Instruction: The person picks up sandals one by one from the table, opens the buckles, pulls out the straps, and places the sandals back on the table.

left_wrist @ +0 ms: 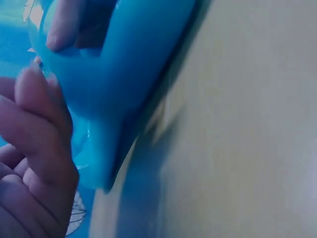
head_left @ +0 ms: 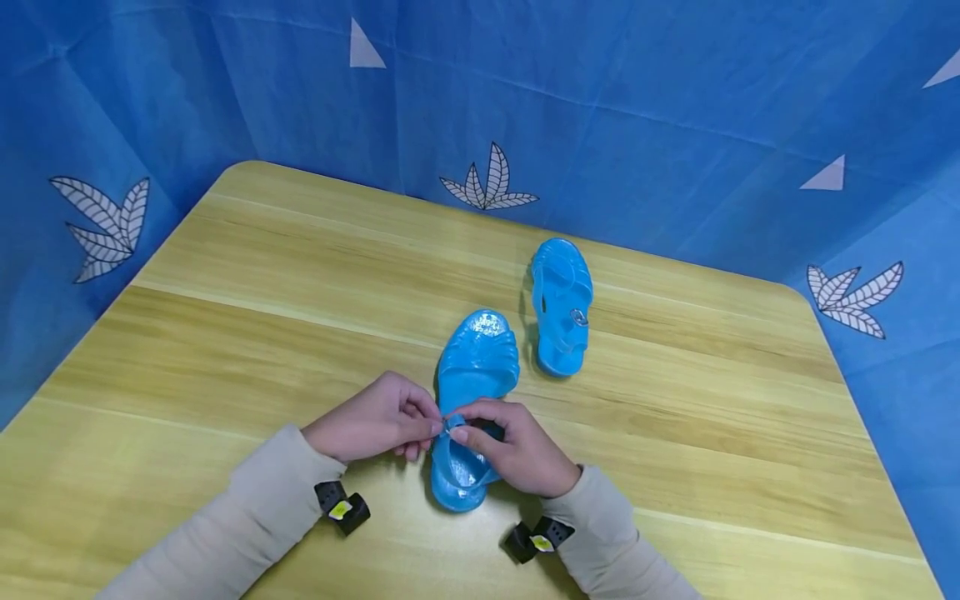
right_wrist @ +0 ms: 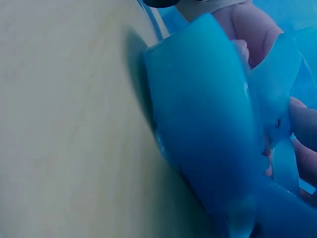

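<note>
A blue jelly sandal [head_left: 477,360] stands on the table, its toe pointing away from me. At the left side of its ankle strap [head_left: 455,423], both hands meet. My left hand [head_left: 378,422] pinches the strap's end at the buckle between thumb and forefinger. From the other side, my right hand [head_left: 522,446] pinches the same strap, its thumb near the left fingertips. A small hole shows in the strap [right_wrist: 280,106] in the right wrist view. The fingertips largely hide the buckle. In the left wrist view, the sandal's side [left_wrist: 141,54] fills the upper middle.
A second blue sandal [head_left: 558,279] stands farther back to the right, with a metal buckle [head_left: 578,317] on its strap. The wooden table [head_left: 712,400] reaches back to a blue patterned cloth [head_left: 637,100]. Black wrist cameras sit at both cuffs.
</note>
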The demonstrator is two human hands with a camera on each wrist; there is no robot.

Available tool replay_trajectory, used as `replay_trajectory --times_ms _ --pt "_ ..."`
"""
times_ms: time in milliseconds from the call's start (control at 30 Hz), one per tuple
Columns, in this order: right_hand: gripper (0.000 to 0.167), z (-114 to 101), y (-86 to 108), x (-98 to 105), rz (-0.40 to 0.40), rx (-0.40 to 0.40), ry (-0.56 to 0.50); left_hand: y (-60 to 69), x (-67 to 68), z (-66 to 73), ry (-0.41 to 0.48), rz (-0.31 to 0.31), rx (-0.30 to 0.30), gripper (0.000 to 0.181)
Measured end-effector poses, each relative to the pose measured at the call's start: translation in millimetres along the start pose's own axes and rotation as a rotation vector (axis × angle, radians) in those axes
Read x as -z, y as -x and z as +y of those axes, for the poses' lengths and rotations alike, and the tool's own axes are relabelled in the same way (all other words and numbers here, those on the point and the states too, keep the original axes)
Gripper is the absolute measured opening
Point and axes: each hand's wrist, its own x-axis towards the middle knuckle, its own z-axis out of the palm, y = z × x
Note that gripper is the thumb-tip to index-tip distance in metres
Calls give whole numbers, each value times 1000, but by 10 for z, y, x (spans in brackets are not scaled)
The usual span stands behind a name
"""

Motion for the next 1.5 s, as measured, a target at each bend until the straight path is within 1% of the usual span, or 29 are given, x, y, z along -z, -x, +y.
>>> replay_trajectory --times_ms 167,233,333,433,567,633,700,800,900,1000,1067,1300,1500 --pt "23 6 11 -16 19 4 -20 17 -16 58 -83 22 19 13" --pt "23 9 13 -21 26 13 -24 22 -31 69 -123 35 4 14" --pt "24 12 18 -24 36 21 -23 24 -64 85 -178 70 -23 13" --pt "24 14 22 -25 43 25 -21 17 -103 103 -193 102 -36 14" --pt "24 -2 23 -28 53 11 -8 4 -150 113 -217 127 -23 15" --pt "25 -19 22 -32 63 -2 17 -2 -171 102 -232 137 -16 15" --pt "24 -46 23 -34 83 2 62 -9 -194 85 -237 145 -13 13" --pt "21 -98 23 -39 133 53 139 -17 -222 59 -234 154 -11 13" --pt "17 -154 19 -46 173 134 213 -21 -240 42 -231 160 -16 12" --pt "15 -180 11 -56 177 188 262 -27 -256 31 -238 161 -25 10" --pt "15 -182 8 -59 173 199 281 -35 -266 25 -244 160 -31 9" --pt "14 -176 4 -35 148 154 275 -54 -283 15 -272 160 -35 10" --pt "13 -197 -13 -20 102 113 255 -42 -281 5 -253 163 -30 17"
